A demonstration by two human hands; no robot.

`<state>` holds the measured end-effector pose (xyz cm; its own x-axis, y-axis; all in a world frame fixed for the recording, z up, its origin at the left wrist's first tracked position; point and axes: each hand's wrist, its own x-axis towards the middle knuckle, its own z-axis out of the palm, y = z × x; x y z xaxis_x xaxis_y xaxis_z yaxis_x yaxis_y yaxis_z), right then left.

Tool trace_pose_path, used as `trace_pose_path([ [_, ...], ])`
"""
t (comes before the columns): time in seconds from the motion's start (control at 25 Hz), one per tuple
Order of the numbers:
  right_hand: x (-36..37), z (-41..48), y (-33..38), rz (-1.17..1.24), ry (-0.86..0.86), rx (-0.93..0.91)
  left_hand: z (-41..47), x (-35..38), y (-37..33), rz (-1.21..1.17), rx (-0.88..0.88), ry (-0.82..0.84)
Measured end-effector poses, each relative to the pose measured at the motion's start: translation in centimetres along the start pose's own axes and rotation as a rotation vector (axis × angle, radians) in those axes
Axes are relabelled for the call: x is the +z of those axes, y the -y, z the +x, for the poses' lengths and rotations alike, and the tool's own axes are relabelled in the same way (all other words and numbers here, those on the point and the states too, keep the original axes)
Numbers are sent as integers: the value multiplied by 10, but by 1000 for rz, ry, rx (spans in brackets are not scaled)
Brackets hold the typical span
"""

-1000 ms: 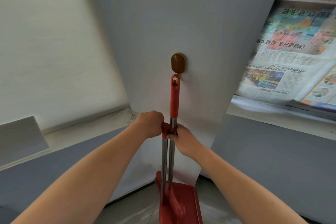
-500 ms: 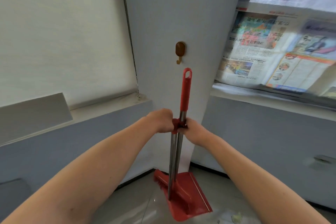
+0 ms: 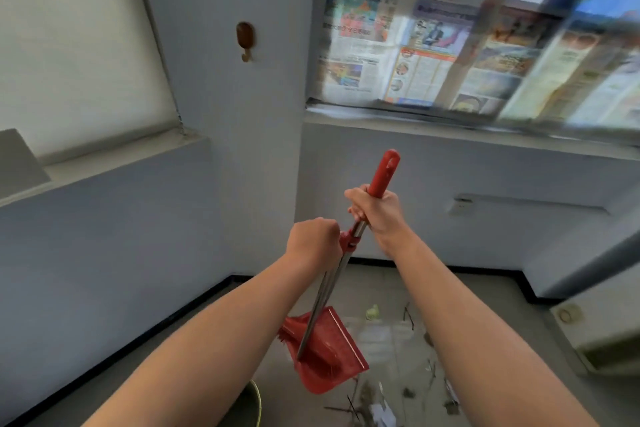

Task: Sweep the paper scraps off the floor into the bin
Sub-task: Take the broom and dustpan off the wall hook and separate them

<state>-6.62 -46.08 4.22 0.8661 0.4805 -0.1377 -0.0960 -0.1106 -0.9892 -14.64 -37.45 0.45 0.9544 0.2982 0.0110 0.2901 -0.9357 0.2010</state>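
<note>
Fingers of our right hand [image 3: 379, 210] are curled tight round the red broom handle [image 3: 382, 173], just under its looped tip. Our left hand [image 3: 313, 243] is a closed fist lower down, clamped on the red clip [image 3: 347, 242] where the two metal poles [image 3: 325, 291] meet; the left fingertips are hidden behind the fist, so we can't tell exactly which pole they hold. Poles tilt, tops leaning right. Dustpan [image 3: 330, 354] hangs at the bottom, off the floor [image 3: 491, 291], with the brush head [image 3: 289, 331] tucked against its left side. Scraps [image 3: 372, 312] lie on the floor right of and below the dustpan, some near the bottom edge, blurred. Dark round rim at the bottom edge under our left forearm may be the bin [image 3: 247, 406]; we can't tell. Hook [image 3: 245, 42] on the wall pillar, well above. Newspapers [image 3: 433, 45] cover the window at right.
</note>
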Motion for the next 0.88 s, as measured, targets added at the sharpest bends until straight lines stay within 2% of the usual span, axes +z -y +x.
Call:
trace_pose_path([
  [0.08,-50,0,-7,66,-108,3,-9,9,-20,26,-8,16],
  [0.16,-129,2,-15,205,-333,12,-27,27,-11,52,-113,61],
  [0.2,-166,1,-15,292,-352,14,-41,41,-3,52,-197,77],
  [0.28,-207,-4,-14,399,-213,-8,-72,68,-6,17,-321,67],
  [0.44,-204,-46,-40,286,145,19,-95,101,-99,-31,-293,42],
  [0.56,-232,-82,-59,223,196,16,-92,104,-146,-58,-369,17],
  [0.68,-275,-111,-62,221,224,32,-97,115,-179,-186,-376,66],
  [0.8,-301,-137,-69,-4,398,68,-110,129,-208,-367,-336,92],
  [0.88,-310,-157,-76,-251,501,65,-120,136,-216,-398,-348,107],
])
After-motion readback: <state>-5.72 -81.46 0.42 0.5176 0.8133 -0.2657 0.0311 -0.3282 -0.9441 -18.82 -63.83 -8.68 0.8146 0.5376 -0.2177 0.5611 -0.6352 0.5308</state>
